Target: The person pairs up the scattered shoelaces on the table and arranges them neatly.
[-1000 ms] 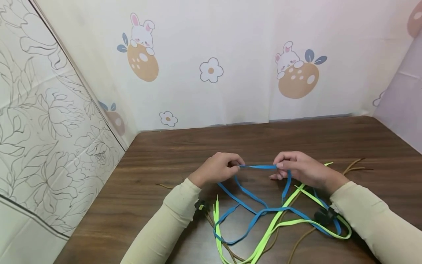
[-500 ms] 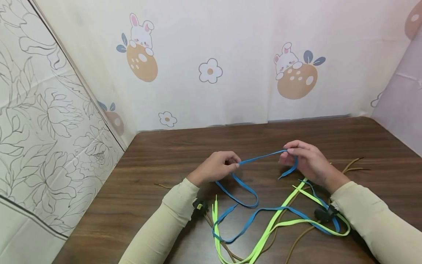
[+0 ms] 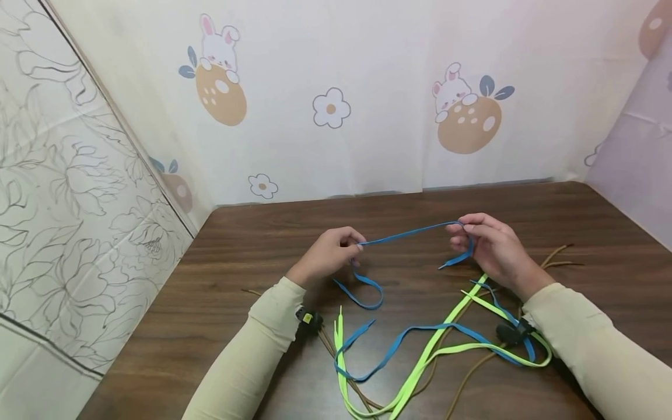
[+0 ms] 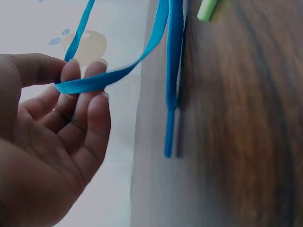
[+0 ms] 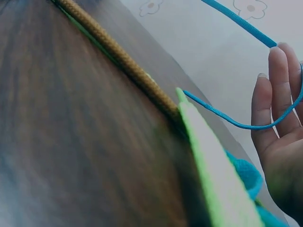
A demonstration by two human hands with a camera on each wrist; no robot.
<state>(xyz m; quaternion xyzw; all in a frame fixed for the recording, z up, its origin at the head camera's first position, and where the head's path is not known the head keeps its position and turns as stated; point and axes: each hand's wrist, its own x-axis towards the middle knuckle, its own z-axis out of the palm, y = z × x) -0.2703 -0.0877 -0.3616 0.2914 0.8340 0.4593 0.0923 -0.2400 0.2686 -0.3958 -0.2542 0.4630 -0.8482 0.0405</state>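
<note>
A flat blue shoelace (image 3: 406, 234) stretches between the two hands above the table. My left hand (image 3: 332, 252) pinches it between thumb and forefinger, and the lace's loose part hangs below in a small loop near the tabletop. My right hand (image 3: 496, 248), higher up, pinches the other part, with a short tipped end dangling under the fingers. In the left wrist view the lace (image 4: 90, 84) lies across the fingers, and a tipped end hangs beside them. The right wrist view shows the lace (image 5: 241, 23) running up from the fingertips (image 5: 279, 52).
A second blue shoelace (image 3: 385, 359) curves across the table (image 3: 252, 233), among neon yellow-green shoelaces (image 3: 424, 368) and brown round laces (image 3: 467, 379). These lie in front of the hands and under the right forearm. A printed wall (image 3: 378, 146) closes off the table's far edge.
The right hand has moved up and away, drawing the blue lace taut. The left hand has shifted slightly left and up. The blue loop has shrunk and come away from the other blue lace.
</note>
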